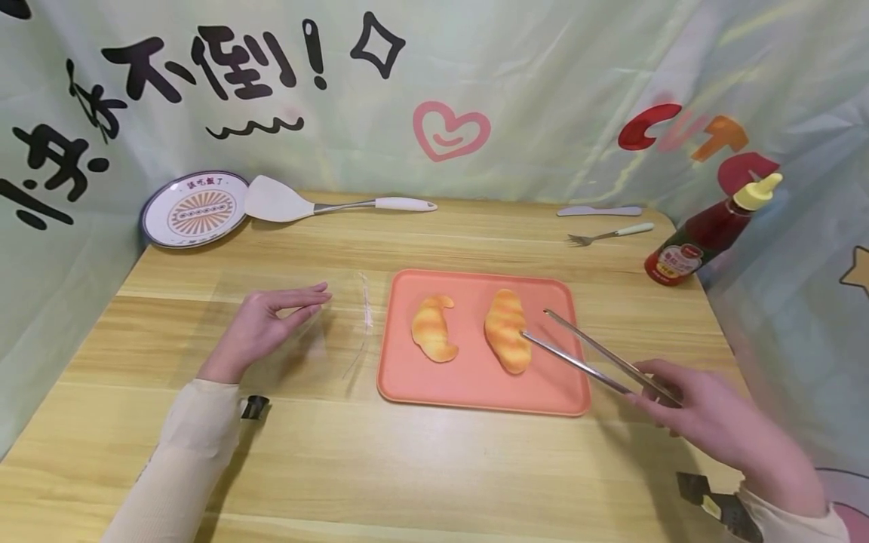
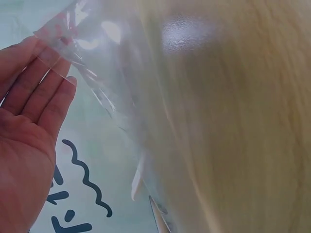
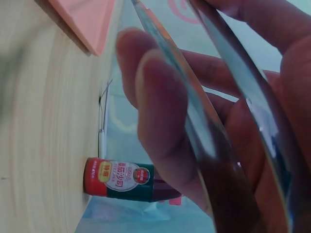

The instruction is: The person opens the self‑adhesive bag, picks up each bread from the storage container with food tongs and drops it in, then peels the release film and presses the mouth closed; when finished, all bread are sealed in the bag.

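My left hand [image 1: 261, 324] holds a clear plastic bag [image 2: 116, 77] by its edge, thumb and fingers at the film in the left wrist view. Metal tongs [image 1: 591, 362] are gripped in my right hand [image 1: 713, 411], their arms spread apart. One tong tip overlaps the right side of the larger croissant-shaped bread [image 1: 508, 332] in the head view; the other tip is over the tray to its right. A curved, smaller croissant [image 1: 432, 329] lies left of it on the pink tray [image 1: 475, 396].
At the back left, a white spatula [image 1: 281, 200] leans over a patterned plate [image 1: 197, 211]. A knife [image 1: 599, 211] and a fork [image 1: 611, 234] lie at the back right, near a red sauce bottle [image 1: 706, 234]. A printed curtain [image 1: 529, 90] stands behind the table.
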Demonstrator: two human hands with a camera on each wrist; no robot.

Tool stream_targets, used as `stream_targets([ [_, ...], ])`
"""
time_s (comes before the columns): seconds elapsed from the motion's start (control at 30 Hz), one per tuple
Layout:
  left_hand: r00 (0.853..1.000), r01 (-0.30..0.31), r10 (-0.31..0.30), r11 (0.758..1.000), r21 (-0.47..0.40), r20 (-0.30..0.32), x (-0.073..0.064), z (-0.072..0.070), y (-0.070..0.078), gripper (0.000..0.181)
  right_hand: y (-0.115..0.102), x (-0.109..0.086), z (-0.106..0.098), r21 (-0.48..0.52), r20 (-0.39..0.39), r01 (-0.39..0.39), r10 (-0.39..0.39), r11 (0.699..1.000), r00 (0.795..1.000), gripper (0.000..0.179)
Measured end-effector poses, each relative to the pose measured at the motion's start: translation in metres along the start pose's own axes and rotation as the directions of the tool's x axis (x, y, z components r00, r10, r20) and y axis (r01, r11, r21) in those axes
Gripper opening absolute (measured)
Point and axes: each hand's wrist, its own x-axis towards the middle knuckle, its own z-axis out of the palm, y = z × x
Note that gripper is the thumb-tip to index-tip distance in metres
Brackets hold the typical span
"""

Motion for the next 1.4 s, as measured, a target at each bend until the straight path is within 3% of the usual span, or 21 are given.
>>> stream_targets([
  [0.3,1.000,-0.004,0.004,1.000,-0.008,-0.001,0.000,0.000,-0.001,0.021,-0.008,-0.003,0.006,0.024,0.038,0.041,-0.042,0.999,0.998,0.033],
  [0.63,1.000,0.008,-0.008,1.000,-0.008,0.001,-0.001,0.001,-0.001,0.021,-0.012,0.001,0.012,0.022,0.124,-0.040,0.037,0.999,0.992,0.040],
  [0.87,1.000,0.017,-0.016,1.000,-0.016,0.011,-0.001,0.001,0.000,0.021,-0.009,0.004,0.015,0.001,0.149,-0.033,0.032,0.999,0.988,0.039],
  [1.0,1.000,0.018,-0.017,0.999,-0.030,0.017,0.000,0.001,0.000,0.021,-0.007,0.005,0.016,-0.067,0.112,0.026,-0.018,0.997,0.994,0.033],
  [1.2,1.000,0.018,-0.017,0.999,-0.045,0.023,0.000,0.001,0.000,0.020,-0.004,0.005,0.017,-0.148,-0.008,0.132,-0.135,0.980,0.991,0.013],
  [1.4,0.999,0.031,-0.029,0.998,-0.046,0.035,0.000,0.001,0.000,0.020,-0.001,0.008,0.014,-0.191,-0.044,0.154,-0.166,0.969,0.985,0.011],
])
